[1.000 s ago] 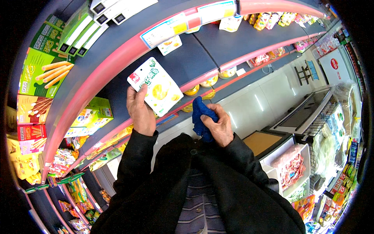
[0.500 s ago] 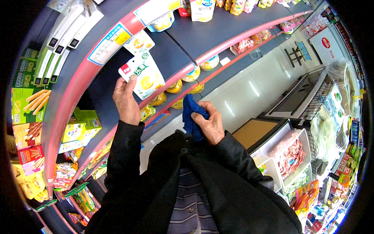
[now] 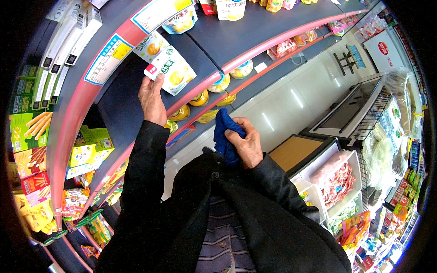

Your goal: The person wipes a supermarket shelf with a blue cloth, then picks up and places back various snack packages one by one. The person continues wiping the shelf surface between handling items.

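Note:
My left hand [image 3: 153, 101] pinches the corner of a white snack pouch [image 3: 175, 75] with yellow fruit pictured on it. The pouch is over the dark shelf [image 3: 116, 102], against a similar pouch [image 3: 151, 47] behind it. Whether its lower edge rests on the shelf I cannot tell. A crumpled blue cloth [image 3: 224, 136] is gripped in my right hand [image 3: 246, 142], in front of my jacket and apart from the shelf.
A pink shelf edge [image 3: 73, 132] with price labels curves past my left arm. Jars with yellow contents [image 3: 199, 98] stand on the level below. To the right are a cardboard-topped box [image 3: 296, 154] and white bins [image 3: 355, 175] of packaged snacks.
My left hand has moved up and forward with the white pouch, bringing it deeper over the shelf, next to the other pouch. My right hand keeps the blue cloth in nearly the same place.

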`<state>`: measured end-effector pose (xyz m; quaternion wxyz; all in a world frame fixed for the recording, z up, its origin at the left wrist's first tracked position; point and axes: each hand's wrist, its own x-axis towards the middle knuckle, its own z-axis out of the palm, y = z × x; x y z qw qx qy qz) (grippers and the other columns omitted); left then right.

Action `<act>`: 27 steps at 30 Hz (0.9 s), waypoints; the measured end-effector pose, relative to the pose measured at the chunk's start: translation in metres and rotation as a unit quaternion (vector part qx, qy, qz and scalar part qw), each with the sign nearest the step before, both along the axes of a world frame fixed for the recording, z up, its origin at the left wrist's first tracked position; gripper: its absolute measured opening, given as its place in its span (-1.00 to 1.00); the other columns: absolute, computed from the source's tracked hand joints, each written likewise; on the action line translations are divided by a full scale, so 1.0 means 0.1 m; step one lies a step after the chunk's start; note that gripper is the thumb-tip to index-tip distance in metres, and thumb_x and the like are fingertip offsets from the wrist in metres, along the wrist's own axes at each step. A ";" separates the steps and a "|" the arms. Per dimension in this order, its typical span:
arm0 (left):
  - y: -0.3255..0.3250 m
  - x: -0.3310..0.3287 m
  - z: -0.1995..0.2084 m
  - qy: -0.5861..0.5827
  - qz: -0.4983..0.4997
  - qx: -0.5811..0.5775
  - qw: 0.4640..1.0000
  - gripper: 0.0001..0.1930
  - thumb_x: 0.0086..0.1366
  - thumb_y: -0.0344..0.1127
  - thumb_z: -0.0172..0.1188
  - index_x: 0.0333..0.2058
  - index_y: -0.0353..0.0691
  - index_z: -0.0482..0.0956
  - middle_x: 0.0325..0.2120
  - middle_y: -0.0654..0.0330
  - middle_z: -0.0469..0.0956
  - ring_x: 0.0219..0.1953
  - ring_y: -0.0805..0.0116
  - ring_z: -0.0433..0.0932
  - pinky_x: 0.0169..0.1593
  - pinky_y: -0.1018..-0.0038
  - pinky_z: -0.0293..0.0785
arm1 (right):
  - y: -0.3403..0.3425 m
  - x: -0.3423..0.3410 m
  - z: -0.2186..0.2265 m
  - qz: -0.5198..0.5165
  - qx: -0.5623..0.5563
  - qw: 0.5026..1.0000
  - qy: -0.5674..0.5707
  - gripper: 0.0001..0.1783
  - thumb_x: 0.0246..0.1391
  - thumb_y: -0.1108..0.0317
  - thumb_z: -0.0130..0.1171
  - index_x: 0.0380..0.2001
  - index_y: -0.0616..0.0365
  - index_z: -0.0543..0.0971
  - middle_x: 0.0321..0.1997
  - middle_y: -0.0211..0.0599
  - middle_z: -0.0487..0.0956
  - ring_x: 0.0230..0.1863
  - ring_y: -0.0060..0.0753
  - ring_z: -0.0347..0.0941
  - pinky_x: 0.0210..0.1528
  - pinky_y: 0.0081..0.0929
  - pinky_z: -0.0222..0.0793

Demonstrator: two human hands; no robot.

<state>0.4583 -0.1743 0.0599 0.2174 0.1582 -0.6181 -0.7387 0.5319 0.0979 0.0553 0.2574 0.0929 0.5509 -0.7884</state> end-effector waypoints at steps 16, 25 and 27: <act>0.08 0.11 -0.06 -0.050 -0.016 -0.073 0.996 -0.53 0.27 -0.40 0.29 0.14 -0.30 0.45 0.01 0.08 0.56 0.05 0.35 0.53 0.18 0.39 0.40 | 0.03 -0.04 -0.06 0.006 -0.013 0.999 -0.033 -0.64 0.17 0.44 0.21 0.01 0.30 0.44 -0.22 -0.21 0.59 -0.30 -0.45 0.55 -0.24 -0.47 0.55; -0.34 0.18 0.07 -0.024 0.053 -0.068 0.996 -0.54 0.31 -0.38 0.31 0.16 -0.24 0.44 0.00 0.16 0.57 0.04 0.38 0.54 0.16 0.39 0.41 | 0.00 -0.04 -0.10 0.003 0.006 1.000 -0.017 -0.66 0.16 0.45 0.21 -0.02 0.31 0.45 -0.25 -0.24 0.59 -0.33 -0.48 0.54 -0.27 -0.51 0.53; -0.49 0.20 0.07 -0.025 0.061 -0.061 0.996 -0.49 0.31 -0.37 0.31 0.20 -0.24 0.40 0.04 0.15 0.54 0.07 0.36 0.52 0.19 0.36 0.38 | 0.00 -0.03 -0.10 -0.002 0.005 1.000 -0.017 -0.66 0.15 0.45 0.21 -0.03 0.31 0.45 -0.25 -0.24 0.59 -0.33 -0.48 0.54 -0.28 -0.51 0.53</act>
